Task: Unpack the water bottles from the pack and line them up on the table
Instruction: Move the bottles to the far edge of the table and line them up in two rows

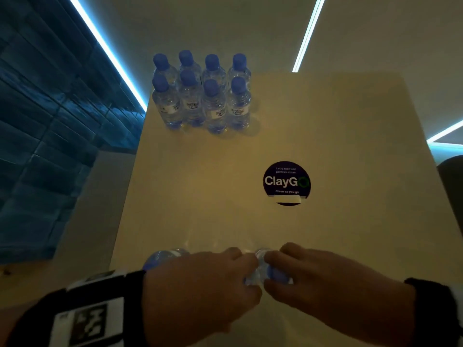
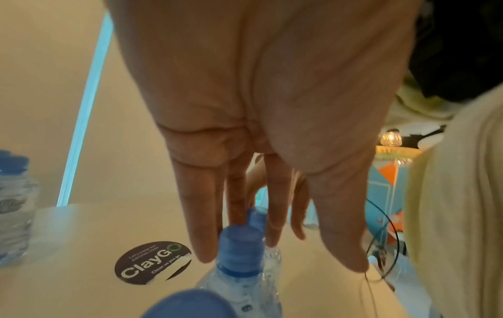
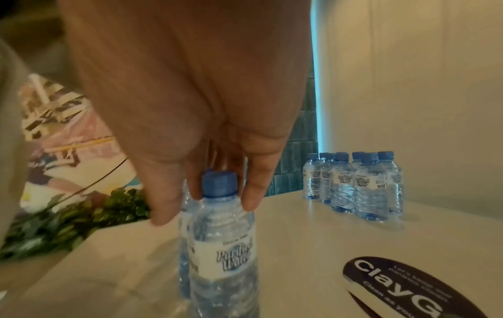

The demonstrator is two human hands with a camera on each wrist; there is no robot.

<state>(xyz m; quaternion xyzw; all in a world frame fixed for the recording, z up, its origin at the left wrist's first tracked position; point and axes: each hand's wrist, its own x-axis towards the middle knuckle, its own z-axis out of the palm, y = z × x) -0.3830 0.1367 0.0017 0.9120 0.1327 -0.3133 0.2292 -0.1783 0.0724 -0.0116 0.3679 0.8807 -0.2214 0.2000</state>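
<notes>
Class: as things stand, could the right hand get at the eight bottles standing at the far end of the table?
Probably yes: the table between the right hand and those bottles holds only a flat sticker.

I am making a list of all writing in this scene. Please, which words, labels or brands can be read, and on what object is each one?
"ClayGo", large: round dark sticker on the table.
"Let's keep our pantries clean": same sticker, top line, small.
"Clean as you go": same sticker, bottom line.
"Purified Water": white label of the nearest water bottle; also on the far bottles.
Small line above "Purified Water": too blurred to read.
</notes>
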